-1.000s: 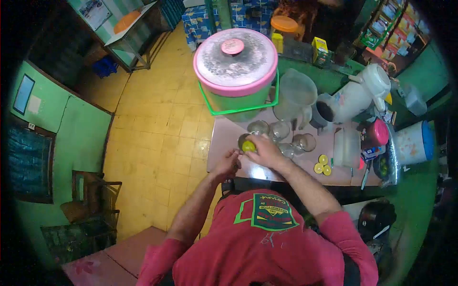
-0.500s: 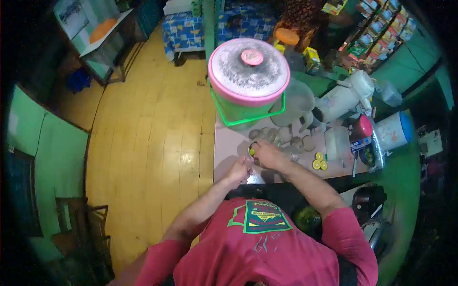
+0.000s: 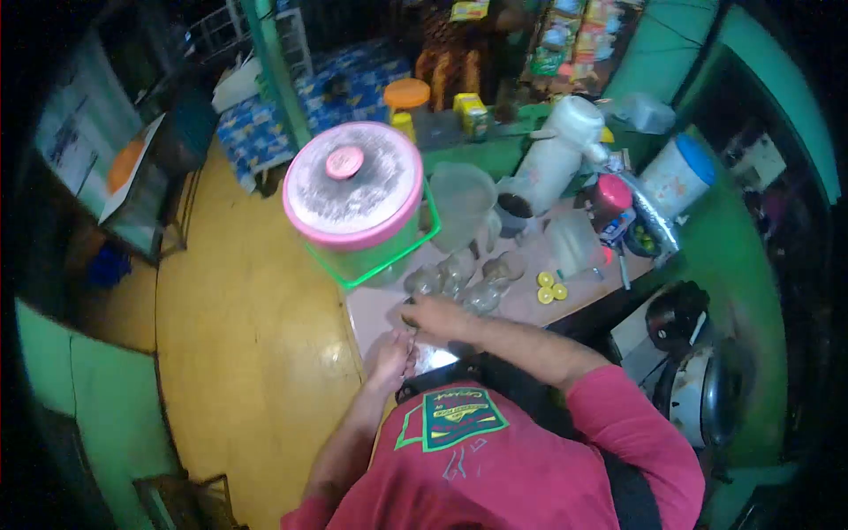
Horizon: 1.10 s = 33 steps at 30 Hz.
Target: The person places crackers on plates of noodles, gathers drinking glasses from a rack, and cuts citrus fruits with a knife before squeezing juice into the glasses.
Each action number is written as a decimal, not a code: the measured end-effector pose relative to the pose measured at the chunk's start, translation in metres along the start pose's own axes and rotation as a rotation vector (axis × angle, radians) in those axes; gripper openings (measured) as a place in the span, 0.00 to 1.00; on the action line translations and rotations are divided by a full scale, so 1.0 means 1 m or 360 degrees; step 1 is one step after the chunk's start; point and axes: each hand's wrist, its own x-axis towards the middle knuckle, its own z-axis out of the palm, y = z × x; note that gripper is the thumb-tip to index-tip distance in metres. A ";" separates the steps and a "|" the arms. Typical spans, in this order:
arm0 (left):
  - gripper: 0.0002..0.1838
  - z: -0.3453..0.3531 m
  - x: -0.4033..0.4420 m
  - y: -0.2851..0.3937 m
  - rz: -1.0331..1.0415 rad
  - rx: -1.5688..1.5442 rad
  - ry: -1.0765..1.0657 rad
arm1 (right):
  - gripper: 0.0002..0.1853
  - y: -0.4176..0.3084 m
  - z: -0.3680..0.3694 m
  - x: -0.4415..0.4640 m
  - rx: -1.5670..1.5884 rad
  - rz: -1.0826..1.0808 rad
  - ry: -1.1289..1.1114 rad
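My right hand (image 3: 439, 318) is closed and turned down near the table's front left edge. Its fingers press on a green lime piece, mostly covered now but visible half a second ago, at a small dark-rimmed thing (image 3: 409, 320). Just below it, my left hand (image 3: 394, 356) has its fingers curled; what they hold is hidden, perhaps the handle of that small thing. Several clear glasses (image 3: 458, 267) stand directly beyond my right hand. Three cut yellow citrus halves (image 3: 546, 294) lie face up to the right. A shiny flat surface (image 3: 433, 357) shows under my wrists.
A large lidded drink bucket (image 3: 353, 185) with a green handle stands at the table's left. Behind the glasses are a clear pitcher (image 3: 461, 199) and a white thermos jug (image 3: 556, 159). A blue-lidded container (image 3: 680, 177) and a pot (image 3: 676, 318) are on the right.
My view has turned and shifted right, so the table's things appear further left. My right hand now covers the lime that showed before. Both hands stay close together.
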 end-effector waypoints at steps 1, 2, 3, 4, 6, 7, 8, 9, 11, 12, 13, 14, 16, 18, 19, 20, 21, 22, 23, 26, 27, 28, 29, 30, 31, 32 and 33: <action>0.09 -0.001 0.005 -0.003 0.0106 0.0112 -0.0021 | 0.15 0.008 0.004 0.001 -0.0042 -0.0063 0.0039; 0.09 -0.004 0.004 -0.008 0.0198 0.0218 -0.0023 | 0.15 0.011 0.011 0.001 -0.0068 -0.0138 0.0067; 0.10 -0.001 -0.003 -0.004 0.0086 0.0139 0.0008 | 0.15 0.008 0.012 -0.001 -0.0018 -0.0075 0.0110; 0.10 0.004 -0.008 0.004 -0.0003 0.0066 0.0019 | 0.14 0.007 0.008 0.000 0.0010 -0.0005 0.0170; 0.10 0.008 -0.010 0.005 0.0031 0.0036 0.0044 | 0.14 0.011 0.010 0.003 -0.0050 -0.0050 0.0102; 0.10 0.010 -0.010 0.005 0.0072 0.0052 0.0020 | 0.14 0.012 0.009 0.005 -0.0126 -0.0049 0.0081; 0.10 0.009 -0.009 0.005 0.0079 0.0043 0.0026 | 0.14 0.012 0.010 0.007 -0.0131 -0.0061 0.0076; 0.10 0.008 -0.007 0.004 0.0071 0.0037 0.0025 | 0.13 0.012 0.011 0.009 -0.0112 -0.0008 0.0044; 0.10 0.007 -0.004 0.000 0.0060 0.0019 0.0028 | 0.13 0.012 0.014 0.009 -0.0095 0.0038 -0.0001; 0.10 0.006 -0.003 -0.001 0.0046 0.0016 0.0027 | 0.13 0.013 0.015 0.009 -0.0065 0.0036 0.0069; 0.10 0.004 -0.002 -0.002 0.0029 0.0012 0.0027 | 0.12 0.014 0.017 0.007 -0.0033 0.0036 0.0138; 0.10 0.003 -0.001 -0.003 0.0027 -0.0001 0.0033 | 0.12 0.018 0.020 0.007 -0.0033 0.0029 0.0124; 0.10 0.001 -0.002 -0.003 0.0018 0.0005 -0.0048 | 0.12 0.025 0.022 0.007 -0.0006 -0.0001 0.0125; 0.10 0.003 -0.004 -0.004 0.0043 0.0021 -0.0034 | 0.12 0.027 0.019 0.007 -0.0048 -0.0024 0.0097; 0.10 0.005 -0.003 -0.004 0.0063 0.0052 -0.0030 | 0.12 0.026 0.015 0.009 -0.0089 -0.0032 0.0080; 0.10 0.005 -0.002 -0.005 0.0073 0.0031 -0.0019 | 0.12 0.024 0.012 0.011 -0.0098 -0.0052 0.0067; 0.09 0.004 -0.002 -0.006 0.0071 0.0048 -0.0030 | 0.12 0.020 0.010 0.014 -0.0076 0.0067 -0.0015; 0.09 0.004 -0.002 -0.007 0.0067 0.0064 -0.0039 | 0.12 0.017 0.008 0.015 -0.0053 0.0188 -0.0097; 0.09 0.003 -0.001 -0.007 0.0071 0.0044 -0.0027 | 0.12 0.013 0.006 0.015 -0.0060 0.0171 -0.0114; 0.09 0.003 -0.001 -0.003 0.0090 0.0064 -0.0049 | 0.13 0.006 0.002 0.011 -0.0127 0.0275 -0.0168; 0.09 0.002 0.003 -0.005 0.0102 0.0062 -0.0054 | 0.14 0.010 0.007 0.007 -0.0182 0.0097 0.0061; 0.09 0.002 0.004 -0.006 0.0112 0.0057 -0.0060 | 0.14 0.012 0.010 0.004 -0.0232 -0.0082 0.0285; 0.09 0.002 0.005 -0.008 0.0124 0.0032 -0.0052 | 0.14 0.014 0.012 0.003 -0.0244 -0.0103 0.0269; 0.10 0.002 0.004 -0.007 0.0119 0.0026 -0.0062 | 0.14 0.015 0.013 0.002 -0.0141 -0.0106 0.0339; 0.10 0.003 0.004 -0.007 0.0114 0.0020 -0.0073 | 0.13 0.016 0.014 0.004 -0.0037 -0.0106 0.0408; 0.10 0.005 0.004 -0.008 0.0122 -0.0004 -0.0066 | 0.13 0.018 0.014 0.006 -0.0047 -0.0122 0.0390; 0.10 0.010 0.000 -0.008 0.0146 0.0070 -0.0018 | 0.12 0.018 0.014 0.008 -0.0026 -0.0080 0.0318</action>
